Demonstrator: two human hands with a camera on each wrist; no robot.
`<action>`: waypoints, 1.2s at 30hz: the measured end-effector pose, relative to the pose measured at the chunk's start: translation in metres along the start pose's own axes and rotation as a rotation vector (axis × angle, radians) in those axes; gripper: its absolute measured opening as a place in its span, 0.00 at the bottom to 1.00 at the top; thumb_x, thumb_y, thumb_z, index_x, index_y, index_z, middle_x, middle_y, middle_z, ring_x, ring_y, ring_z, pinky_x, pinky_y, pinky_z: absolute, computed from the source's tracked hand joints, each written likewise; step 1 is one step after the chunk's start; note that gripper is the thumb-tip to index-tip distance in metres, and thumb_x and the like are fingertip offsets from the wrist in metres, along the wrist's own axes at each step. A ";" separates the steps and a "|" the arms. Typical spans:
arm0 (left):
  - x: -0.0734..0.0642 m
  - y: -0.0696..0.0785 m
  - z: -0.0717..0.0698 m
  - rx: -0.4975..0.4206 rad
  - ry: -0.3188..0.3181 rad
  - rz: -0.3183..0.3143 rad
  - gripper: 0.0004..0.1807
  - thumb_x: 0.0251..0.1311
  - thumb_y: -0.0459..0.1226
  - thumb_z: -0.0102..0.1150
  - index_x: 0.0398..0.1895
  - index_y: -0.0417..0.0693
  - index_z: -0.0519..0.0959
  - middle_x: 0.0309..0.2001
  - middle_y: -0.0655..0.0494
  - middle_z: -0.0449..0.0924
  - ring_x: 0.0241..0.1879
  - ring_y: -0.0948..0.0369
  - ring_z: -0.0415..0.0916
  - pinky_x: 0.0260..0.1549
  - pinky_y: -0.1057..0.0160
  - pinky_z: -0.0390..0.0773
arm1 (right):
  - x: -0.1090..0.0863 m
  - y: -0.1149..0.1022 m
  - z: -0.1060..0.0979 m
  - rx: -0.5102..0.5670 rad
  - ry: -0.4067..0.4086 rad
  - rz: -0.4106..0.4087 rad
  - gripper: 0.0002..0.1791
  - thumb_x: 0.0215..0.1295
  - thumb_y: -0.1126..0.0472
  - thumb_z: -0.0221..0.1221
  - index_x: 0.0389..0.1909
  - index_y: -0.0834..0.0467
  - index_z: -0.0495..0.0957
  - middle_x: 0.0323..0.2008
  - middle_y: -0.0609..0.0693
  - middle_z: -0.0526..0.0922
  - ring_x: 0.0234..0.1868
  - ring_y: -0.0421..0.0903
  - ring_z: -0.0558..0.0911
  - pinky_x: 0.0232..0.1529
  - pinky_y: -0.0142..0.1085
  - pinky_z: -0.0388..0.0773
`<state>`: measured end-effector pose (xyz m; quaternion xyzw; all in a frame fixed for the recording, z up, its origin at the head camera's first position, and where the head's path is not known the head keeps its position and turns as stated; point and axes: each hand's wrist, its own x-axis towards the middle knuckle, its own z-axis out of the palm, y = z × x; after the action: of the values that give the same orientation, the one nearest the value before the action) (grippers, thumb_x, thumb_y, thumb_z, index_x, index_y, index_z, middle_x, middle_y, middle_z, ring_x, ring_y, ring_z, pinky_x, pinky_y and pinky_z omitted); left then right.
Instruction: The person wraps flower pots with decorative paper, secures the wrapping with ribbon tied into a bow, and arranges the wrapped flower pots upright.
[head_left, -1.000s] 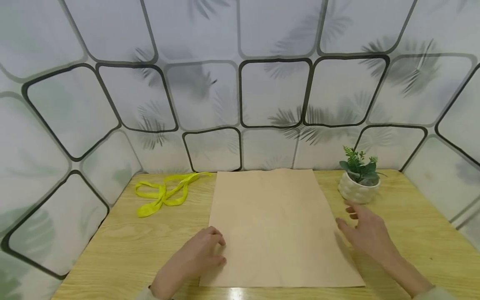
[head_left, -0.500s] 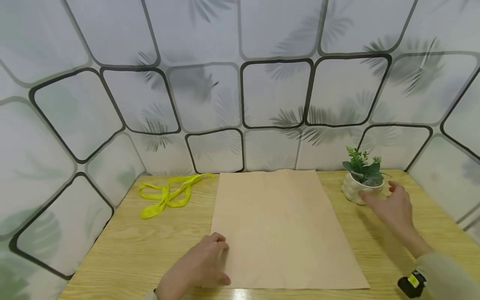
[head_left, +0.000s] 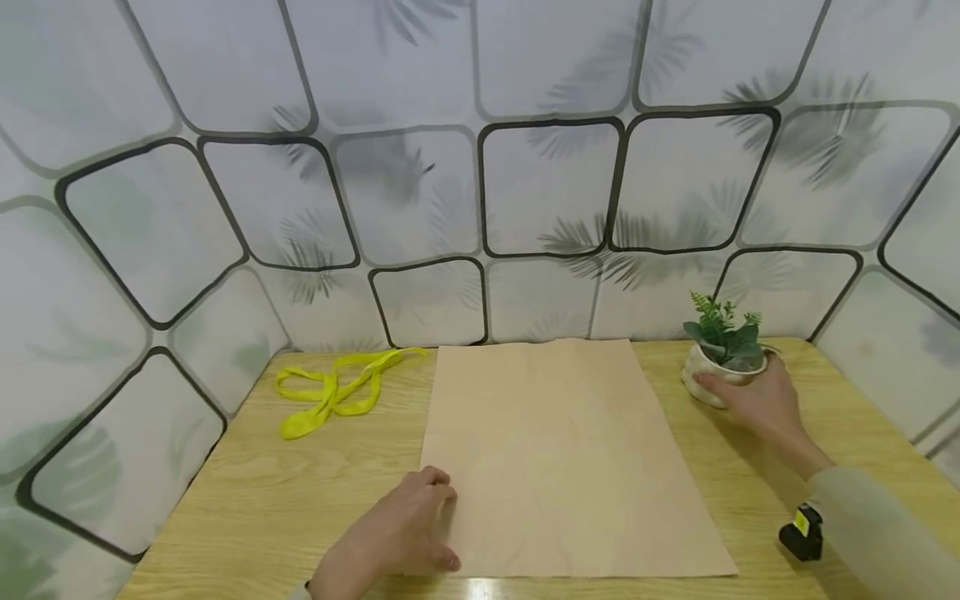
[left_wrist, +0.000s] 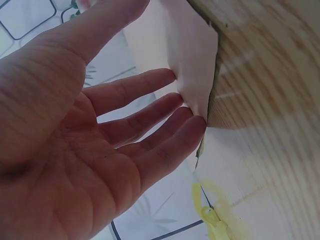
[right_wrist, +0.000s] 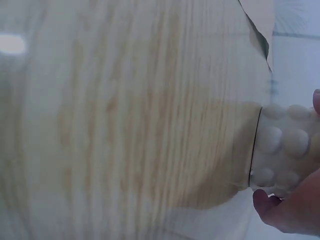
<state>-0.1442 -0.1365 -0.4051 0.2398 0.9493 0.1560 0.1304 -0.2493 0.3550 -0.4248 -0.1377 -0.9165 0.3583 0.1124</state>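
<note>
A white, bumpy flowerpot (head_left: pixel 694 367) with a small green plant (head_left: pixel 723 333) stands at the back right of the table. My right hand (head_left: pixel 763 404) grips it, thumb on the front and fingers round the right side. The right wrist view shows the raised bumps of the pot wall (right_wrist: pixel 280 142) between thumb and fingers. A sheet of tan paper (head_left: pixel 562 458) lies flat in the middle. My left hand (head_left: pixel 397 525) rests at its lower left edge; in the left wrist view its loosely bent fingertips touch the paper (left_wrist: pixel 192 60).
A yellow ribbon (head_left: pixel 328 390) lies loosely looped at the back left of the wooden table (head_left: pixel 285 508). Behind the table rises a patterned cloth wall (head_left: pixel 547 192), with side walls left and right. A small black device (head_left: pixel 802 537) sits at my right sleeve.
My right hand has moved from beside the paper's right edge up to the flowerpot and closed round it. The left hand stays at the paper's left edge.
</note>
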 end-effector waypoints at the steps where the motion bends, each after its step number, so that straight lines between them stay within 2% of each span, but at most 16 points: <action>1: 0.000 0.000 0.000 -0.003 -0.005 -0.004 0.36 0.43 0.50 0.83 0.53 0.41 0.82 0.59 0.48 0.76 0.56 0.51 0.76 0.58 0.50 0.79 | 0.001 0.000 0.001 0.007 -0.001 0.021 0.67 0.61 0.31 0.64 0.77 0.76 0.42 0.70 0.82 0.57 0.68 0.79 0.62 0.64 0.70 0.64; 6: 0.000 0.001 -0.002 -0.009 -0.025 -0.030 0.36 0.43 0.51 0.83 0.54 0.43 0.82 0.60 0.48 0.76 0.57 0.51 0.76 0.59 0.49 0.79 | 0.005 -0.007 0.004 0.046 -0.018 0.133 0.73 0.58 0.27 0.64 0.79 0.73 0.33 0.74 0.81 0.49 0.71 0.79 0.58 0.67 0.70 0.63; 11: 0.001 0.002 -0.002 -0.002 -0.025 -0.042 0.36 0.43 0.51 0.83 0.54 0.43 0.83 0.60 0.49 0.76 0.57 0.51 0.76 0.59 0.48 0.79 | 0.005 -0.011 0.004 0.045 -0.031 0.186 0.74 0.59 0.26 0.62 0.79 0.71 0.29 0.75 0.81 0.45 0.73 0.79 0.55 0.68 0.70 0.61; 20: -0.001 0.002 0.000 0.001 0.007 -0.020 0.36 0.42 0.50 0.84 0.54 0.42 0.83 0.59 0.49 0.77 0.56 0.51 0.76 0.58 0.50 0.80 | 0.007 -0.012 0.004 0.028 -0.029 0.215 0.74 0.59 0.27 0.62 0.78 0.74 0.30 0.73 0.83 0.48 0.70 0.80 0.59 0.67 0.69 0.65; 24: 0.000 0.002 0.000 -0.003 -0.010 -0.037 0.36 0.43 0.51 0.83 0.55 0.43 0.82 0.60 0.49 0.76 0.57 0.51 0.76 0.59 0.50 0.79 | 0.009 -0.010 0.005 0.017 -0.023 0.221 0.74 0.58 0.27 0.62 0.77 0.74 0.30 0.72 0.84 0.50 0.68 0.80 0.60 0.65 0.69 0.66; 28: 0.001 0.002 0.000 -0.005 -0.021 -0.051 0.36 0.43 0.52 0.83 0.55 0.44 0.82 0.61 0.49 0.76 0.58 0.51 0.76 0.60 0.49 0.79 | 0.010 -0.008 0.007 0.007 -0.003 0.215 0.74 0.58 0.27 0.63 0.78 0.74 0.32 0.70 0.84 0.53 0.67 0.80 0.62 0.64 0.69 0.68; 32: 0.000 0.002 0.001 -0.010 -0.006 -0.044 0.36 0.42 0.51 0.84 0.54 0.43 0.83 0.60 0.49 0.77 0.57 0.51 0.76 0.59 0.49 0.80 | 0.011 -0.006 0.009 0.012 0.019 0.202 0.73 0.57 0.27 0.64 0.77 0.75 0.35 0.69 0.83 0.55 0.66 0.79 0.64 0.62 0.68 0.69; 36: 0.000 0.001 0.001 -0.014 0.005 -0.034 0.36 0.42 0.49 0.84 0.54 0.42 0.83 0.60 0.50 0.76 0.57 0.51 0.75 0.58 0.50 0.80 | 0.011 -0.005 0.010 0.013 0.019 0.195 0.73 0.57 0.27 0.63 0.78 0.75 0.35 0.70 0.83 0.54 0.67 0.79 0.63 0.63 0.68 0.68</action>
<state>-0.1433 -0.1351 -0.4060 0.2223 0.9524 0.1611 0.1322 -0.2630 0.3489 -0.4274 -0.2286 -0.8953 0.3723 0.0865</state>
